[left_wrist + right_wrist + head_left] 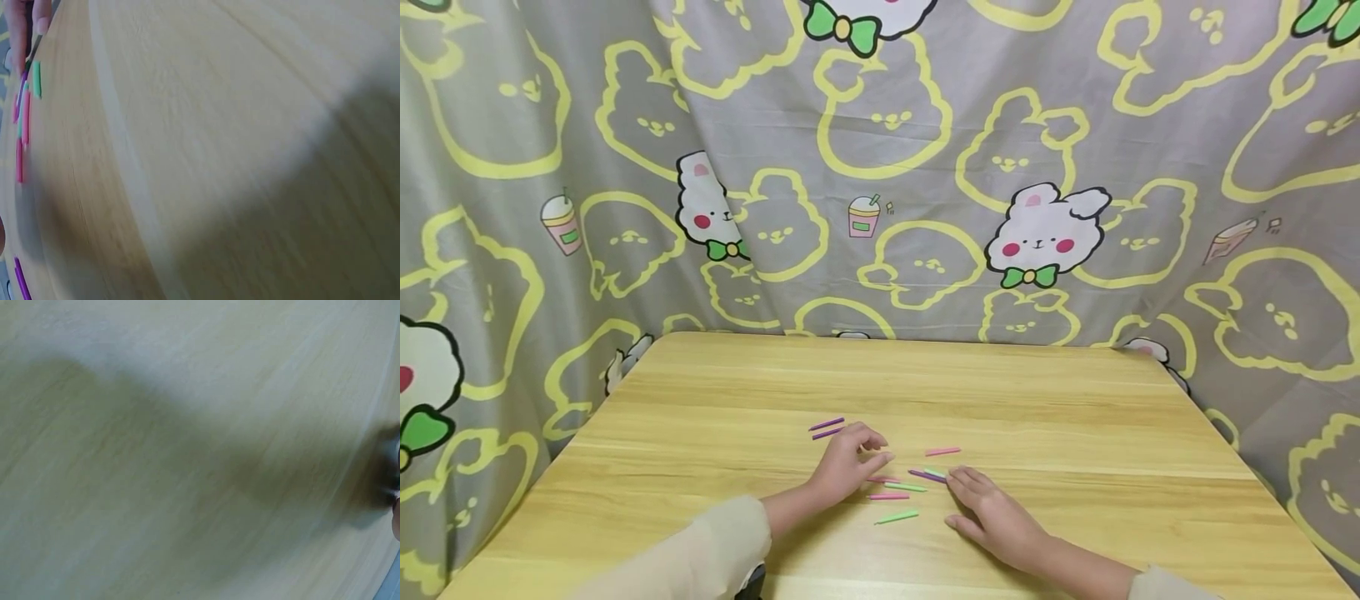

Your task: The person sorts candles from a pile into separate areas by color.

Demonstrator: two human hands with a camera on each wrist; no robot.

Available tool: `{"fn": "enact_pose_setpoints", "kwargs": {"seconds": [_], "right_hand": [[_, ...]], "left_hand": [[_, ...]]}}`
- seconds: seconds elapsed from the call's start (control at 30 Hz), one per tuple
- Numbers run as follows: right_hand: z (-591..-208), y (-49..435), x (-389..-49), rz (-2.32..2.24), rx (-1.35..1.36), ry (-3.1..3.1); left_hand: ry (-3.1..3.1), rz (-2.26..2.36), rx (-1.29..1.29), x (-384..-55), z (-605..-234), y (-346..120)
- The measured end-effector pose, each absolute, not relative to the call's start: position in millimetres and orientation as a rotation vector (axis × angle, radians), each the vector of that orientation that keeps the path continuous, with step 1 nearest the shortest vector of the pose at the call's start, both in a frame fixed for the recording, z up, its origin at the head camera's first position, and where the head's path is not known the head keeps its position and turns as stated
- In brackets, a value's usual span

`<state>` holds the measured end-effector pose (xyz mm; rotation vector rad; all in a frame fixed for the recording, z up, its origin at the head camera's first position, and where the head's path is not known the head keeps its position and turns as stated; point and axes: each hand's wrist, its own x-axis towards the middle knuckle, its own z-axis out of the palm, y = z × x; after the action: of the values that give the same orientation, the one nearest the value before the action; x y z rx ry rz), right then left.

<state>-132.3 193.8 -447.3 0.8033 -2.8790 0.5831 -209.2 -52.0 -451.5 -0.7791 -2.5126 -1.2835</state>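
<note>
Thin, short sticks with a narrow tip, like small candles, lie scattered on the table. My left hand (848,461), fingers loosely curled with no stick in them, hovers beside two purple sticks (827,424). Under its thumb side are a pink stick (889,497) and a light green stick (907,487). My right hand (995,514) lies low on the table, fingers extended, its fingertips at the ends of another purple stick (925,476) and a green one. In the left wrist view, the right hand's fingers (17,28) appear top left.
Another pink stick (942,452) lies farther back, and a green stick (897,517) nearer the front. The wooden table (1037,392) reaches back to a grey patterned curtain (925,192), which also hangs along both sides.
</note>
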Motion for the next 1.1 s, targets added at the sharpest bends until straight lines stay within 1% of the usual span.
{"fn": "enact_pose_setpoints", "kwargs": {"seconds": [0.5, 0.77, 1.1], "right_hand": [[-447, 203, -132, 0.569, 0.797, -2.896], [-446, 203, -132, 0.557, 0.793, -2.916], [-446, 203, -133, 0.540, 0.796, -2.920]], "left_hand": [[-2.602, -1.317, -0.869, -210, -452, -32], [-2.625, -1.371, -0.895, -213, -457, -30], [-2.674, -1.405, -0.993, -217, -461, -30]]}}
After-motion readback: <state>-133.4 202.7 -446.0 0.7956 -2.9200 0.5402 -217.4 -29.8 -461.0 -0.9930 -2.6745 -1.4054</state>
